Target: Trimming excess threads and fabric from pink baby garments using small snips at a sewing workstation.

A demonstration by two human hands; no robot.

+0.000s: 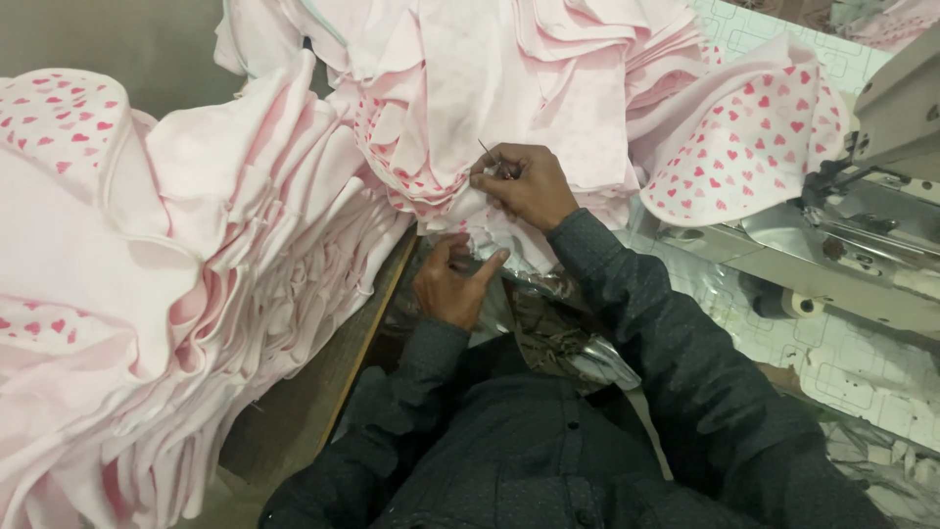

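There is just one view, from a camera on the person's head, tilted steeply down over their own chest and dark sleeves. It sits close above the table, facing the far heaps of pink cloth. A sewing machine shows at the right edge.

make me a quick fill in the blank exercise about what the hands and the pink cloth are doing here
1. The right hand pinches the edge of a pale ____ cloth stack.
2. The cloth piece by the sewing machine is printed with small red ____.
3. The left hand sits ____ the right hand in the picture.
4. The person's sleeves are dark ____.

Missing words: pink; hearts; below; grey
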